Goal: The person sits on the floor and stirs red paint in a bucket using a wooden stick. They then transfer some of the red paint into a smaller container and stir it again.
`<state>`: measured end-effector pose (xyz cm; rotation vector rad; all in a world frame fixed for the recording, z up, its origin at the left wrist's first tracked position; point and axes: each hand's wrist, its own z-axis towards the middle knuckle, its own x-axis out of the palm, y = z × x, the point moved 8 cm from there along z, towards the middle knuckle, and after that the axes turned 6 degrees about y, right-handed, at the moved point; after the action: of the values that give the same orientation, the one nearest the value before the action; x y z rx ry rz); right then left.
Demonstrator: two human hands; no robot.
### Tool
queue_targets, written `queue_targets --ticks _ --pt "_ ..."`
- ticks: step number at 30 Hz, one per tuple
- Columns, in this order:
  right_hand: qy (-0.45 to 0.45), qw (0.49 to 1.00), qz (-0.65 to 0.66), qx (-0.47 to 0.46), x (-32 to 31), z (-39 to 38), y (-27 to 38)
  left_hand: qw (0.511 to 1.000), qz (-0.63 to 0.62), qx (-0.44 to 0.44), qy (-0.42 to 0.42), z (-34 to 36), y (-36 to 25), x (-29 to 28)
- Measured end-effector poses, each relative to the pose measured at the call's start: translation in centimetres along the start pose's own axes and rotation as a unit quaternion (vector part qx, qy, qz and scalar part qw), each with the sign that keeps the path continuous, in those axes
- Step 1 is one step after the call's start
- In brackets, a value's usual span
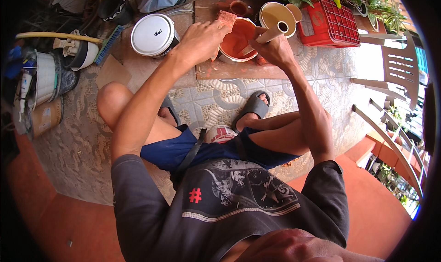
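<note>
My left hand point(202, 42) is closed around a paintbrush point(227, 17) whose bristles, coated in reddish paint, point up and away. Beneath it stands a white-rimmed bucket point(239, 37) of red-orange paint. In my right hand point(275, 48) is a pale round stick point(270, 34). Its near end shows a dark hollow, while the lower end slants down into the paint at the bucket's right side. Both hands are over the bucket's near part, one on each side. How the left fingers wrap the brush handle is partly hidden.
A white-lidded bucket point(155, 33) stands left, an open cream bucket point(275, 17) right of the paint. Further right are a red crate point(328, 24) and a plastic chair point(400, 69). A blue-bristled broom point(108, 45) and stacked buckets point(46, 80) sit at left. A small bucket point(220, 134) is between my legs.
</note>
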<state>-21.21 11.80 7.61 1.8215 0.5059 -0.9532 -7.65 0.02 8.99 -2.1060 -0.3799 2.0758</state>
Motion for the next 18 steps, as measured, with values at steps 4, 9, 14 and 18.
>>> queue_targets --ticks 4,9,14,18 --pt "-0.055 0.997 0.036 -0.031 0.0 0.0 -0.1 1.0 -0.006 0.007 -0.005 0.4 -0.1 0.4" --pt "-0.053 0.998 -0.026 0.022 -0.8 -0.3 0.4 1.0 -0.003 0.001 0.004 0.2 -0.1 0.1" --pt "-0.021 0.999 0.031 0.006 0.1 0.2 -0.6 1.0 0.0 0.003 0.001 0.4 -0.1 0.4" --pt "-0.071 0.997 0.032 -0.014 -0.3 -0.1 0.4 1.0 -0.002 0.002 0.008 0.5 -0.2 0.6"
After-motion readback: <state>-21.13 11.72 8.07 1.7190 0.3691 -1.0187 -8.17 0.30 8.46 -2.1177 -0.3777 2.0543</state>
